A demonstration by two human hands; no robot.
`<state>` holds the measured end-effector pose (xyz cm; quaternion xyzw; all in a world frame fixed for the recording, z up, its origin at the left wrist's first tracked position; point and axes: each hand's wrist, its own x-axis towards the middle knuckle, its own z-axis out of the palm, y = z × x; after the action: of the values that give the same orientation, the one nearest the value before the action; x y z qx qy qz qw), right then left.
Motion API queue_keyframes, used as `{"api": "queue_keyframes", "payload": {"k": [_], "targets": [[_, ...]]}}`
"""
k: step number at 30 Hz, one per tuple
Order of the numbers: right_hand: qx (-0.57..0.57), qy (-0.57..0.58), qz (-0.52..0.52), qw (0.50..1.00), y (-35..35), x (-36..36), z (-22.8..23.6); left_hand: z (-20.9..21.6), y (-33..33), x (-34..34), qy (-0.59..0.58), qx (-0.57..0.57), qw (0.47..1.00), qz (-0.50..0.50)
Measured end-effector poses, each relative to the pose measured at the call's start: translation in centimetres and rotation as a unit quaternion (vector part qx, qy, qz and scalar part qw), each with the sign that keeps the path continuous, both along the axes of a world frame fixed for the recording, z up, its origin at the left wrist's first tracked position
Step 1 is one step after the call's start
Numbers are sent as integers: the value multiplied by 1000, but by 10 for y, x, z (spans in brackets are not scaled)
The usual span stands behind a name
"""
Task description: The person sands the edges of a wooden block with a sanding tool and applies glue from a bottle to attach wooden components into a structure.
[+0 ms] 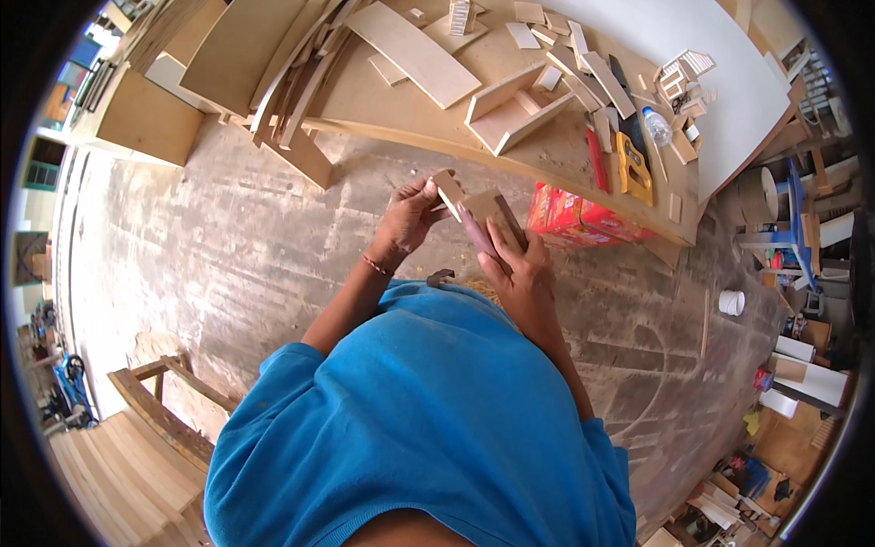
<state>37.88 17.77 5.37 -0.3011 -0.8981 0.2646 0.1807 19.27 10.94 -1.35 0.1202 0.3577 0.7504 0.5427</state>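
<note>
As a person in a blue shirt (419,392) looks down at their own hands, both hands meet near the upper middle of the frame, in front of a workbench (374,105) and above a worn floor (246,246). The left hand (407,217) is nearly closed, pinching a small wooden piece (447,189) between thumb and fingers. That piece slants, its long axis running from upper left to lower right, with its upper end toward the left hand's fingertips. Just to its right, the right hand (526,272) is partly curled around a wooden block (492,214) with reddish-brown sides, gripping its lower part. The block's long axis also tilts from upper left to lower right, its far end pointing up toward the bench; whether the two pieces touch cannot be told. On the bench, at upper centre, sits an open wooden box (501,132) with a small crosspiece inside it. Farther right lies a clear plastic bottle (656,126) with a blue cap, its contents too small to make out, near a yellow-handled saw (635,169). Under the bench's front edge is a red carton (579,219), its inside hidden. A white bucket (732,303) lies at the right of the frame.
</note>
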Motion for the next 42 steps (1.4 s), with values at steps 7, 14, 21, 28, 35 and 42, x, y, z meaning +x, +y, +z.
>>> {"api": "queue_keyframes", "payload": {"k": [7,14,21,28,35,42], "targets": [[6,12,-14,1000,6,-20,-5,-5,-2,9,-10,-2,1000,-19],[10,10,19,1000,-6,9,-7,4,-8,2,13,-25,1000,11],[58,-14,-25,998,3,-17,-3,7,-5,18,16,-16,1000,-7],[53,-27,-38,998,-4,1,-7,12,-2,28,31,-7,999,-3],[11,-23,-102,994,16,-15,-16,31,3,35,16,19,999,30],[72,-50,-88,992,14,-11,-23,28,3,39,32,-25,999,29]]}}
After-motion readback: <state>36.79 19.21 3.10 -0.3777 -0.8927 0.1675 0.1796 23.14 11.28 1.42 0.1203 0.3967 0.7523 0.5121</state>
